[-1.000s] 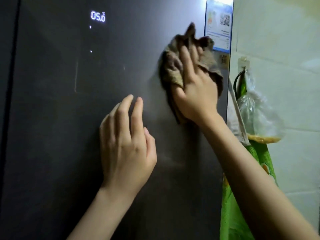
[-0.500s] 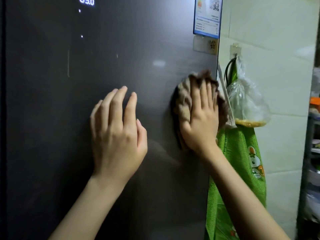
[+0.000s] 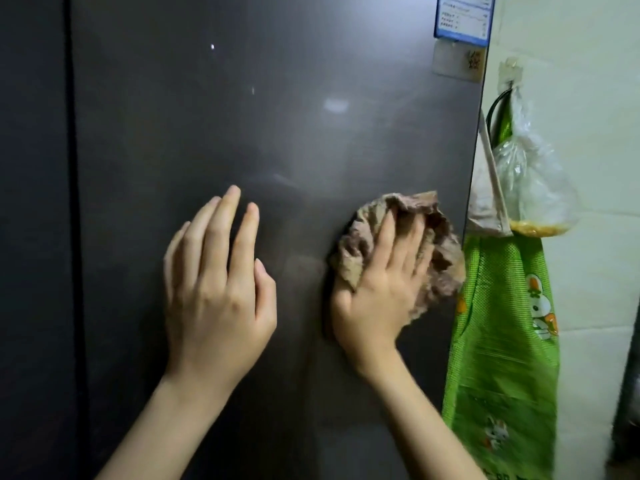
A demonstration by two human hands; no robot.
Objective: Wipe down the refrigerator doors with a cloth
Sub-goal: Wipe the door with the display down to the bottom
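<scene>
- Refrigerator door [image 3: 277,133]: dark grey, glossy, fills most of the view. A vertical seam [image 3: 71,237] at the left splits it from the next panel.
- Cloth [image 3: 356,247]: brown, bunched into a wad, flat against the door on its right side, just short of the door's right edge, about mid-height in the view.
- Right hand [image 3: 377,299]: palm on the cloth, pushing it onto the door. Fingers fairly straight, slightly spread, tips sunk in the folds. Thumb sits low at the cloth's left edge. Blurred, so I cannot tell whether the thumb hooks under the fabric.
- Left hand [image 3: 214,299]: on bare door to the left of the cloth, apart from it. Fingers straight and close together, pointing up, thumb tucked alongside. Holds nothing. Fingertips look to be on the surface, but I cannot tell whether the palm makes contact.
- 2 stickers at the door's top right corner: a blue-bordered label [image 3: 462,19] with a smaller pale one [image 3: 457,62] under it. Text unreadable.
- Pale tiled wall [image 3: 588,98] to the right of the fridge, with a hook [image 3: 509,72].
- Hanging off the hook: a clear plastic bag [image 3: 533,188] with something yellow at its bottom, and a green bag [image 3: 502,358] printed with cartoon rabbits.
</scene>
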